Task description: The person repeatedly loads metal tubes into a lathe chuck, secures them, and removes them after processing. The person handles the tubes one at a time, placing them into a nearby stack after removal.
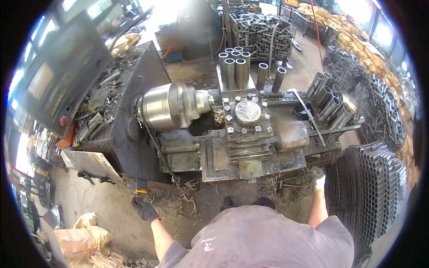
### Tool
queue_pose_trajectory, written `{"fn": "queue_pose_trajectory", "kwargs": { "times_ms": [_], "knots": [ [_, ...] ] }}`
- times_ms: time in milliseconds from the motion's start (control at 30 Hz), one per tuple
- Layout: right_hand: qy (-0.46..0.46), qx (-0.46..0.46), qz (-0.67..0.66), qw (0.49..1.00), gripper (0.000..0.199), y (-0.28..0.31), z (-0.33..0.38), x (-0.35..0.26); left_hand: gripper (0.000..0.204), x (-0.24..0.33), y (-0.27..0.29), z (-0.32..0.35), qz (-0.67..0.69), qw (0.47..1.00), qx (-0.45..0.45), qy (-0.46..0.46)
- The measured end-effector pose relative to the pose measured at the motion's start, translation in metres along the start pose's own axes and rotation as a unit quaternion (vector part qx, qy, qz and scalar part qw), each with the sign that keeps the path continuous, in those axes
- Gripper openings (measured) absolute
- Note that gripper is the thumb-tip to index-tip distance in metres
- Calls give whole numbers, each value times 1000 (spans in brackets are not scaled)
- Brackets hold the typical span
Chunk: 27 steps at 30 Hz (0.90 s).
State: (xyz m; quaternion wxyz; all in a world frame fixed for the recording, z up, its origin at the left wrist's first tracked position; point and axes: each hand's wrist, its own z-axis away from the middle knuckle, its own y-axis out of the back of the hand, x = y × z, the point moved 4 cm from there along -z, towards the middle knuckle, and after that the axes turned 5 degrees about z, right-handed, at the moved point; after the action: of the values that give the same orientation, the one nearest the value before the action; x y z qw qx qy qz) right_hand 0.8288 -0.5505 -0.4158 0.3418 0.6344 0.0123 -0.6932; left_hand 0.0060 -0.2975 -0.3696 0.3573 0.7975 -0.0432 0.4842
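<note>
My left hand (145, 209), in a dark glove, is just below a small orange-tipped lever (141, 191) at the lathe's front left. Its fingers look stretched out, with a gap between them and the lever. My right hand (317, 177), in a pale glove with dark fingertips, is closed at the carriage's right front; whatever it grips is hidden. Between them stands the metal lathe. Its shiny chuck (163, 107) has blurred edges, as if spinning. Facing it is the bolted tool post (248, 111), with metal shavings (218, 117) beside the chuck's nose.
Several steel tubes (235, 71) stand upright behind the tool post, and more tubes (330, 100) lean at the right. A long metal bar (308, 114) lies across the bed. Stacked tubes (380, 187) rise at my right. Sacks (82, 241) lie at lower left; a full wire bin (259, 38) stands behind.
</note>
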Motion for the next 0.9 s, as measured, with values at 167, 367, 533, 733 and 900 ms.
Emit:
{"fn": "queue_pose_trajectory", "kwargs": {
  "times_ms": [167,367,533,733,900],
  "knots": [
    [290,-60,9,955,31,-47,55,-232,46,-1,-14,-15,64,997,-38,-15],
    [566,-270,95,773,33,-175,135,-451,46,-34,-22,-28,73,993,-74,49],
    [554,-333,524,554,36,-316,132,-521,48,-43,-38,-35,430,867,-136,210],
    [493,-517,580,391,30,-425,92,-488,58,-31,-6,35,208,966,-10,155],
    [480,-631,435,427,28,-416,76,-476,51,-86,-5,146,-164,956,-181,166]
  ]
}}
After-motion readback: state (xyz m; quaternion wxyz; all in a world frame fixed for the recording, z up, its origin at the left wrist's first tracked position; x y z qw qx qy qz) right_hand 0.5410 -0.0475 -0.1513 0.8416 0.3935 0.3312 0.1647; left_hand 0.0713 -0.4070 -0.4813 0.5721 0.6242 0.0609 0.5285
